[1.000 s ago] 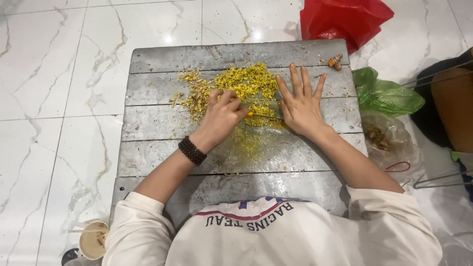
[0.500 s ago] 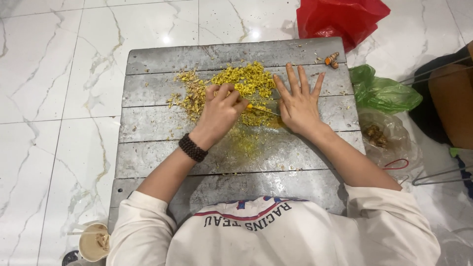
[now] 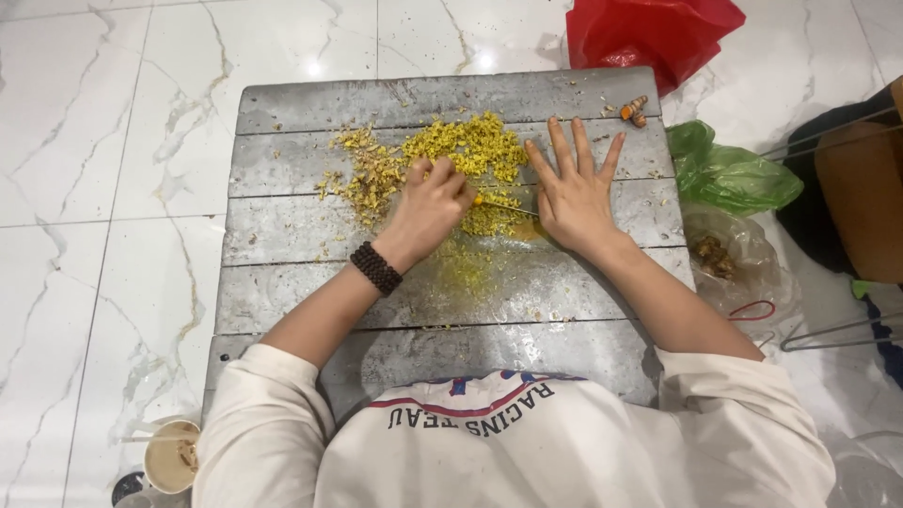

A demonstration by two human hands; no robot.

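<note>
My left hand [image 3: 428, 207], a dark bead bracelet on its wrist, is shut on a small knife [image 3: 503, 205] whose thin blade points right. My right hand [image 3: 574, 193] lies flat with fingers spread, its palm over the blade's tip. Both rest on a grey metal-topped board [image 3: 282, 282]. A pile of finely chopped yellow bits [image 3: 470, 146] spreads just beyond my hands, with duller scraps [image 3: 367, 174] to its left. A small orange root piece [image 3: 635, 108] lies at the board's far right corner.
A red plastic bag [image 3: 649, 33] sits beyond the board on the white marble floor. To the right are a green bag [image 3: 734, 174], a clear bag with brown roots [image 3: 724, 259] and a wire frame [image 3: 837, 329]. A paper cup [image 3: 169, 456] stands near left.
My left hand has shifted slightly with the knife over the yellow bits. My right hand stays flat in the same spot.
</note>
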